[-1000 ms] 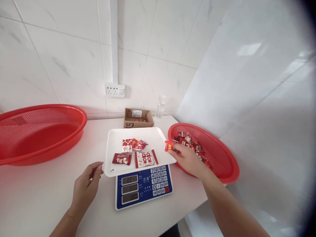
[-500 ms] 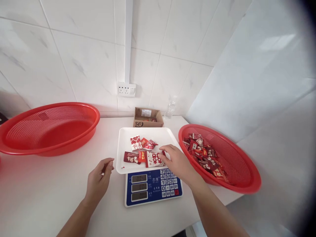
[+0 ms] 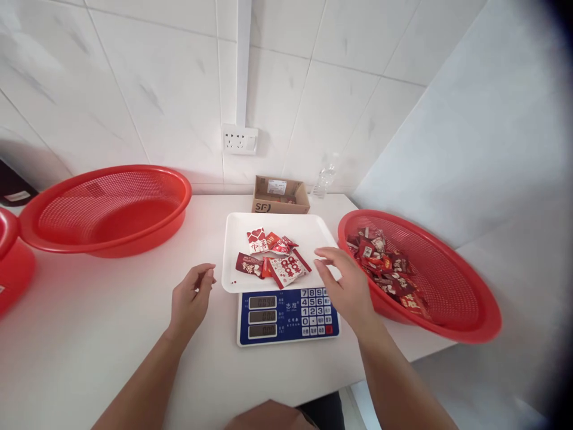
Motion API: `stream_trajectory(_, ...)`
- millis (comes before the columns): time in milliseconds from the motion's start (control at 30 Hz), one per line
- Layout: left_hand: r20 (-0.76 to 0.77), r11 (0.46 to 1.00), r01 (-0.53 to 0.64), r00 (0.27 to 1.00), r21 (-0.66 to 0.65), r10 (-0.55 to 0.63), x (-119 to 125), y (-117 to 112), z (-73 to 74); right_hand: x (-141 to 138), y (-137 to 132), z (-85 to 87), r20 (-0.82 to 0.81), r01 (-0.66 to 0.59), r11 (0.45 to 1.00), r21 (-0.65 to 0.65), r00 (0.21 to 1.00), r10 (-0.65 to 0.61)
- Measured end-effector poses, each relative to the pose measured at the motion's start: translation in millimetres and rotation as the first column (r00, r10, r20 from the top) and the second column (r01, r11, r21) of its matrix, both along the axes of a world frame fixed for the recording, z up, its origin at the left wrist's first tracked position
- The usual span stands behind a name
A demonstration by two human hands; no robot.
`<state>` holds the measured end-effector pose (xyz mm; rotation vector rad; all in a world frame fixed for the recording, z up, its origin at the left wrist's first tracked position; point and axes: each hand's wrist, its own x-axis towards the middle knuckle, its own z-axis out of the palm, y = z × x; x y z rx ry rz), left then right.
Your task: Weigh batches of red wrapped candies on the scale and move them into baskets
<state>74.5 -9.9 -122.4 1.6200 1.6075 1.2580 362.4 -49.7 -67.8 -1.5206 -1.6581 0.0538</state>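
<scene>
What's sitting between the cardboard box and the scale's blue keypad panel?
In the head view, the white tray lies between the cardboard box and the blue keypad panel, with red and white wrapped packets on it.

Open bench (image 3: 134,316) is being left between the rear left basket (image 3: 134,188) and the white tray (image 3: 233,239); passage rightward is being blocked by the right basket (image 3: 447,289), and rearward by the cardboard box (image 3: 282,208) and clear bottle (image 3: 324,180).

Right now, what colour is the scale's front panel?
The panel is blue, seen best in the head view.
</scene>
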Motion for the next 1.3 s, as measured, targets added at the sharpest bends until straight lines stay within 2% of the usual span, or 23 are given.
stream_trajectory(100,0.024,1.000,-0.005,1.000,0.005,0.005,1,-1,0.5,13,-27,-19.5,-0.034,0.121,0.988,0.092,0.992,-0.118)
stream_trajectory(233,0.043,1.000,0.000,0.999,0.010,-0.001,2,-2,0.5,30,-56,-58.8,-0.089,0.185,0.966,0.178,0.981,-0.171)
stream_trajectory(333,0.052,1.000,-0.007,0.999,0.021,0.006,3,-2,-0.7,37,-66,-84.1,-0.112,0.261,0.956,0.133,0.962,-0.248)
stream_trajectory(433,0.076,0.998,-0.058,0.996,0.036,0.055,1,-1,-1.0,39,-67,-99.9,-0.199,0.331,0.943,0.037,0.927,-0.317)
stream_trajectory(533,0.079,0.985,-0.146,0.987,0.096,0.139,-1,2,2.9,42,-64,-106.9,-0.327,0.360,0.933,-0.008,0.881,-0.343)
stream_trajectory(633,0.034,0.960,-0.213,0.977,0.180,0.210,-3,5,11.9,44,-63,-109.1,-0.405,0.326,0.945,-0.016,0.862,-0.304)
stream_trajectory(767,-0.129,0.927,-0.234,0.951,0.293,0.281,-13,13,26.5,47,-63,-111.0,-0.440,0.277,0.960,-0.033,0.858,-0.263)
stream_trajectory(833,-0.280,0.909,-0.199,0.908,0.367,0.311,-23,21,32.7,47,-63,-112.3,-0.468,0.271,0.962,-0.040,0.845,-0.258)
stream_trajectory(967,-0.530,0.879,-0.110,0.760,0.465,0.376,-52,44,43.2,48,-62,-113.3,-0.517,0.266,0.962,-0.060,0.816,-0.258)
stream_trajectory(1033,-0.610,0.903,-0.139,0.694,0.407,0.382,-66,57,49.8,48,-62,-112.7,-0.528,0.259,0.963,-0.073,0.809,-0.257)
stream_trajectory(1133,-0.725,0.945,-0.266,0.612,0.189,0.317,-80,72,63.6,48,-63,-110.9,-0.535,0.260,0.960,-0.103,0.799,-0.274)
stream_trajectory(1233,-0.814,0.936,-0.351,0.549,-0.021,0.188,-83,78,77.8,48,-64,-109.1,-0.532,0.269,0.955,-0.124,0.794,-0.293)
stream_trajectory(1300,-0.835,0.937,-0.337,0.539,-0.098,0.107,-80,77,83.6,48,-64,-108.4,-0.533,0.271,0.954,-0.129,0.792,-0.297)
